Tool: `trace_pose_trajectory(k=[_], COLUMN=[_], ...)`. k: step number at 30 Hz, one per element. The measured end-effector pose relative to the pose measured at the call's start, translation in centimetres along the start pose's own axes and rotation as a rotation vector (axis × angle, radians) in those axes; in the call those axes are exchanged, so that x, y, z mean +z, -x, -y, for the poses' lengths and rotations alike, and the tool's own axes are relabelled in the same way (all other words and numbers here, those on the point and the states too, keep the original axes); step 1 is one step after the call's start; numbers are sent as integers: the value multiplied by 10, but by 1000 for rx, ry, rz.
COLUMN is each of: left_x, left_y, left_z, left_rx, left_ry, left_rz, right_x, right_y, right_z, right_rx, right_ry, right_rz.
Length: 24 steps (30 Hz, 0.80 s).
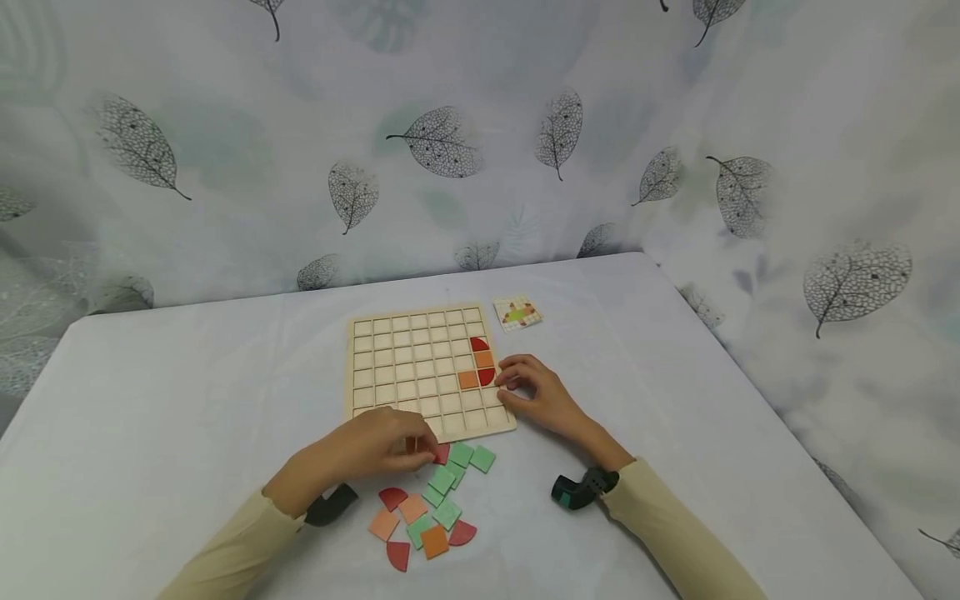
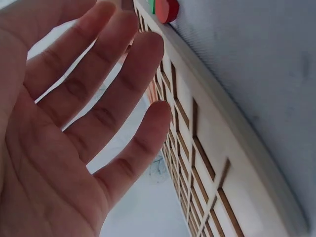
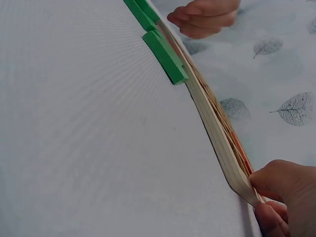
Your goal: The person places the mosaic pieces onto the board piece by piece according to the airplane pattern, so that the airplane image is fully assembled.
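My left hand (image 1: 378, 446) hovers at the near edge of the wooden grid board (image 1: 378, 379), its fingertips close by a red quarter-circle tile (image 1: 442, 454). In the left wrist view the fingers (image 2: 113, 103) are loosely extended over an empty palm. My right hand (image 1: 543, 400) holds the board's right edge; in the right wrist view its thumb and fingers (image 3: 276, 180) meet at that edge. On the board's right side sit a red quarter-circle (image 1: 478, 343), an orange square (image 1: 483, 359), another red quarter-circle (image 1: 487, 377) and an orange square (image 1: 467, 380).
Loose green squares (image 1: 442, 479), orange squares (image 1: 435, 542) and red quarter-circles (image 1: 462, 533) lie scattered on the white tablecloth in front of the board. A small pattern card (image 1: 517, 313) lies beyond the board's far right corner. Leaf-print cloth (image 1: 442, 142) hangs behind the table.
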<state>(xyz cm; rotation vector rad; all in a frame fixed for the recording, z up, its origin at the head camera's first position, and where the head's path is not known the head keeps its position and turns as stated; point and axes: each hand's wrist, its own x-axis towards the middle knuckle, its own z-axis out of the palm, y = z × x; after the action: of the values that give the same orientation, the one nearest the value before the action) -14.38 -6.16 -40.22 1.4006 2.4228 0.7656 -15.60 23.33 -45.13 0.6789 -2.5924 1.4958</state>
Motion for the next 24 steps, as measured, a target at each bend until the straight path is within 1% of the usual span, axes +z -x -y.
trace_pose_trajectory(k=[2, 6, 7, 12, 18, 20, 24], left_x=[1, 2, 3, 6, 8, 7, 6], left_y=[2, 8, 9, 16, 22, 22, 22], left_z=[0, 0, 1, 4, 5, 4, 3], left_rx=[12, 20, 25, 88, 127, 130, 113], left_ry=[18, 50, 69, 138, 87, 76, 57], left_rz=[21, 56, 65, 103, 131, 140, 170], right_x=[1, 0, 0, 1, 2, 1, 0], right_y=[0, 0, 0, 1, 2, 2, 1], right_z=[-10, -12, -11, -12, -13, -13, -12], right_rx=[-13, -15, -14, -24, 1, 11, 20], right_ry=[5, 1, -3, 6, 4, 3, 1], right_rz=[-4, -3, -2, -6, 0, 2, 5])
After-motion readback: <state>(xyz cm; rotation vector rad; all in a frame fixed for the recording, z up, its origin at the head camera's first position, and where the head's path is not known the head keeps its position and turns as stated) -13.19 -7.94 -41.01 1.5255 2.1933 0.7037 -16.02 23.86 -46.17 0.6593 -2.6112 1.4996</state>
